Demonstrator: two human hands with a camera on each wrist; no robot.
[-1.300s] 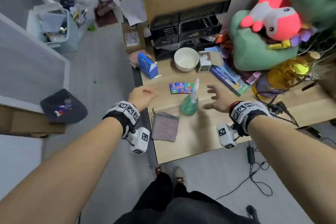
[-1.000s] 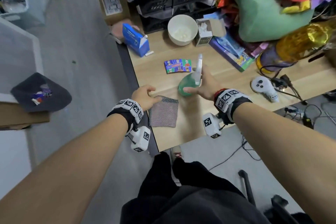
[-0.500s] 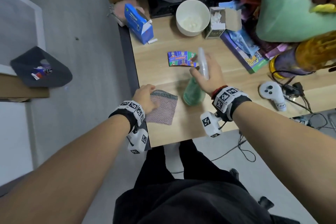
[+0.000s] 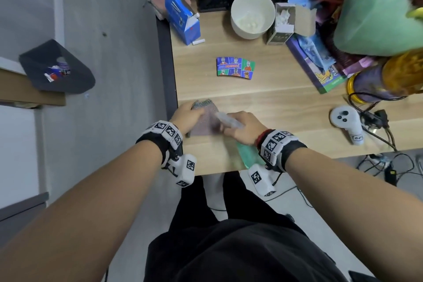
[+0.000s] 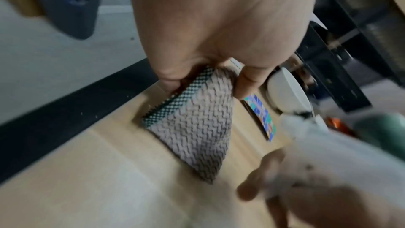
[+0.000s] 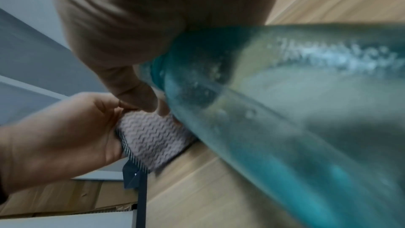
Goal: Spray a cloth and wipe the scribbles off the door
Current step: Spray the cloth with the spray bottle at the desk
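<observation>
A grey woven cloth with a dark checked edge is lifted at one end off the wooden table near its front left corner. My left hand pinches the top of the cloth between thumb and fingers. My right hand grips a green translucent spray bottle tilted with its white head pointing at the cloth. In the right wrist view the bottle fills the frame and the cloth hangs just past it. No door is in view.
On the table stand a white bowl, a blue carton, a small open box, a colourful card and a white controller with cables. Plush toys and a yellow bottle crowd the right. A dark cap lies left.
My right hand took the spray bottle, lifted it and tipped it toward the cloth. My left hand moved onto the cloth and raised its far end off the table.
</observation>
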